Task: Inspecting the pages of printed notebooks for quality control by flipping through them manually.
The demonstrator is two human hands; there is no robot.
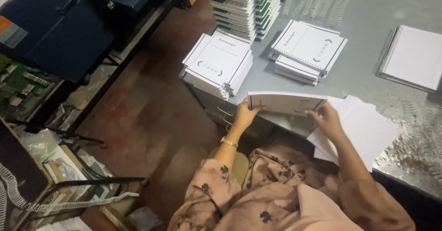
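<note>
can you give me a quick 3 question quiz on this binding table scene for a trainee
1. True or false: both hands grip the same stack of punched pages at the table edge.
2. Which hand has a gold bracelet on its wrist? A) left hand B) right hand C) both
3. Fill in: the finished spiral-bound notebook lies at the table's far ____ side.

Key
1. True; one hand holds each end.
2. A
3. right
</note>
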